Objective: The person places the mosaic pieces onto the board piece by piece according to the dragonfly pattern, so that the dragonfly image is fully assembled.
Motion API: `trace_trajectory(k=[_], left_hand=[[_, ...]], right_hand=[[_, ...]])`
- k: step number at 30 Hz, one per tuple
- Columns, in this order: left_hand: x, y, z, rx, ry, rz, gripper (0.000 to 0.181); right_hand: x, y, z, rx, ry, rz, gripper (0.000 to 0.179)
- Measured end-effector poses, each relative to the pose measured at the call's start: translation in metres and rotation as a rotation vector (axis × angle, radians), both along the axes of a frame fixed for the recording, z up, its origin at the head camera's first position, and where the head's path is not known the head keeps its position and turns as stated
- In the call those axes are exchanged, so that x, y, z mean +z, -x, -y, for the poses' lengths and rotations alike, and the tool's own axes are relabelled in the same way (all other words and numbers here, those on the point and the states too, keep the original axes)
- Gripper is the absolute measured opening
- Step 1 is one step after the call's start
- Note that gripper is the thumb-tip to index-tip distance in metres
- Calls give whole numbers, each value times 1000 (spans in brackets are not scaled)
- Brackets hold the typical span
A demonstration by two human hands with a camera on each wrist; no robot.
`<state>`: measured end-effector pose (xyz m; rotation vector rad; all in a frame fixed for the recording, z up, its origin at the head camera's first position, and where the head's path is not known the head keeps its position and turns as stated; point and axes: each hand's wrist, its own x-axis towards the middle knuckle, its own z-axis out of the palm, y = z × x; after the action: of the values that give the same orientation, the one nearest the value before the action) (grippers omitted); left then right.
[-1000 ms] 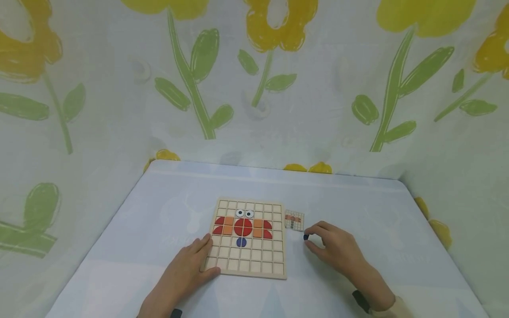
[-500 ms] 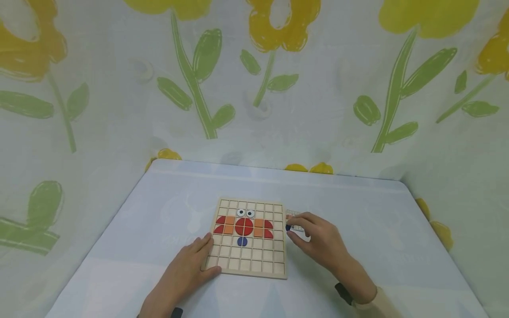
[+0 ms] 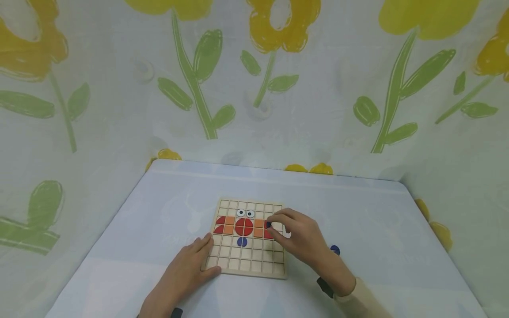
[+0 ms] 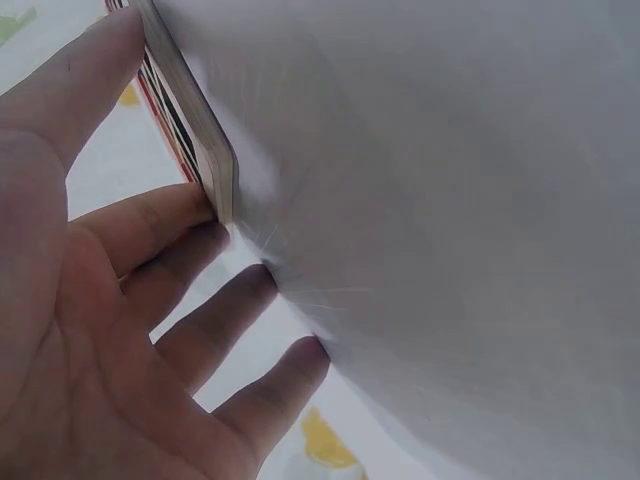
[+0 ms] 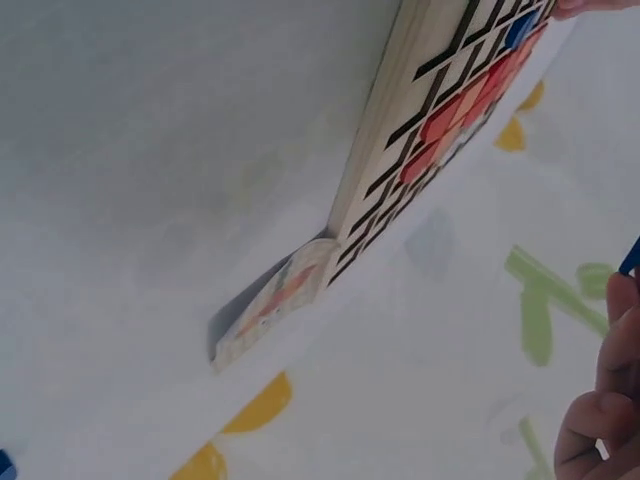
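Note:
A square wooden grid board (image 3: 250,268) lies on the table, bearing red, orange, white-eyed and blue pieces in a crab-like figure. My left hand (image 3: 188,263) touches the board's near-left corner, fingers along the left side and thumb on the front edge. In the left wrist view its fingers (image 4: 255,290) are spread and fairly straight. My right hand (image 3: 304,240) is over the board's right side, pinching a small dark blue piece (image 3: 269,224) between thumb and index finger. That blue piece (image 5: 630,258) shows only partly in the right wrist view.
A small picture card (image 5: 275,305) lies against the board's right side, mostly hidden by my right hand in the head view. Loose blue material (image 3: 335,250) lies on the table beside the right forearm. Flower-printed cloth (image 3: 310,123) rises behind the table.
My right hand has moved left from beside the card to over the board, carrying the blue piece. The blue material behind it has come into view. The left hand stays put.

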<state>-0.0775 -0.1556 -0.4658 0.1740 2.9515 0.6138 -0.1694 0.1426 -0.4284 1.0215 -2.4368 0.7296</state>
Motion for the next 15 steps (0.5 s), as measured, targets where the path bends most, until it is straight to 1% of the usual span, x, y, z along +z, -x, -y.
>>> trace_trajectory(k=[4, 10, 13, 15], left_hand=[[1, 0, 0, -3, -8, -2, 84], [1, 0, 1, -8, 2, 0, 84], [1, 1, 1, -9, 7, 9, 85], [1, 1, 1, -12, 6, 10, 85]], right_hand=[[1, 3, 12, 26, -13, -12, 25], [4, 5, 34, 54, -116, -50, 24], [5, 6, 45, 84, -148, -54, 24], [4, 6, 52, 119, -154, -46, 23]])
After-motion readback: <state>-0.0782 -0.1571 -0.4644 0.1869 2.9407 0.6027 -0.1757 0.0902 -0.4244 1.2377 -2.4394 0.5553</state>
